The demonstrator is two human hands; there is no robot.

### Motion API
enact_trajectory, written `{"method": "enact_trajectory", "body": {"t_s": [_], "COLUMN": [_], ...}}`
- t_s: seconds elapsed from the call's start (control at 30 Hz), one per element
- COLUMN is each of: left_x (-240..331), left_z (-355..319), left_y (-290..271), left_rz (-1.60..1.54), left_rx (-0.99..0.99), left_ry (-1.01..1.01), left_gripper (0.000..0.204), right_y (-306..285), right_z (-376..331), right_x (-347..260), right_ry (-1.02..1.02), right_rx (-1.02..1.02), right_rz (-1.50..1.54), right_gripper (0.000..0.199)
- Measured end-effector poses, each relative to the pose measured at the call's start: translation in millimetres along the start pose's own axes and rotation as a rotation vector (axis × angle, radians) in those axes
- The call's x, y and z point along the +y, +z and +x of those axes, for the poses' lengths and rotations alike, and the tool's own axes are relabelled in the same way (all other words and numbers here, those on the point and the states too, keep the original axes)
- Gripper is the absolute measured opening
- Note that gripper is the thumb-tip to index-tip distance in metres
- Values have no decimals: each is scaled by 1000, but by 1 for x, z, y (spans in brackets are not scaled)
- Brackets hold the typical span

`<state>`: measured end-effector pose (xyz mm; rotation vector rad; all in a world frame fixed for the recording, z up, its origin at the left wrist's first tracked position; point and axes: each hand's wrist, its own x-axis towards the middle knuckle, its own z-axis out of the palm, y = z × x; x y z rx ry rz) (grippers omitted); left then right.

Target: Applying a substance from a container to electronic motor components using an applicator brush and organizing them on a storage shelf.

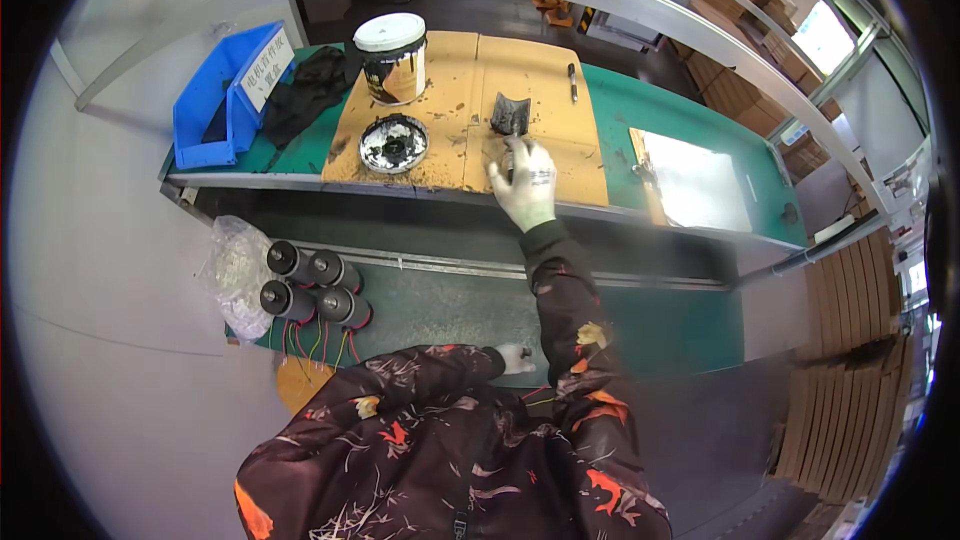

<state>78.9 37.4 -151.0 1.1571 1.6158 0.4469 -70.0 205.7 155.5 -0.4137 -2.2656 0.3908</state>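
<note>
My right hand (525,187), in a white glove, reaches over the cardboard-covered bench with its fingers bent together. Just beyond the fingertips is a curved, black-smeared piece (511,116). Something dark shows under the fingers, but its kind is hidden. Close to my body, my left hand (515,359), also gloved, is curled low beside the lower shelf and partly covered by the sleeve. Red and yellow wires (540,398) show just below it; what it holds is hidden. A black-stained tub (393,65) stands on the cardboard, with a smeared round lid (394,144) nearer to me.
On the lower shelf (430,305), several grey motors (340,308) with coloured wires stand beside clear plastic wrap (237,275). A blue bin (215,105) and black cloth (308,90) are at left. A pen (573,82) and a clipboard (700,180) lie right.
</note>
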Motion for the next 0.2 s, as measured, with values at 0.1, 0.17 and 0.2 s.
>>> {"method": "enact_trajectory", "body": {"t_s": [0.1,0.17,0.2], "left_x": [-11,26,32], "left_z": [-37,-50,-46], "left_y": [-22,-37,-40], "left_rz": [-107,25,65], "left_rx": [83,-6,-44], "left_ry": [-42,-157,-129], "left_gripper": [66,67,67], "right_y": [-9,-33,-48], "right_z": [-7,-42,-67], "right_x": [-49,-55,-59], "right_ry": [34,20,-70], "right_rx": [12,56,63], "right_rz": [-112,-4,74], "right_gripper": [55,58,59]}}
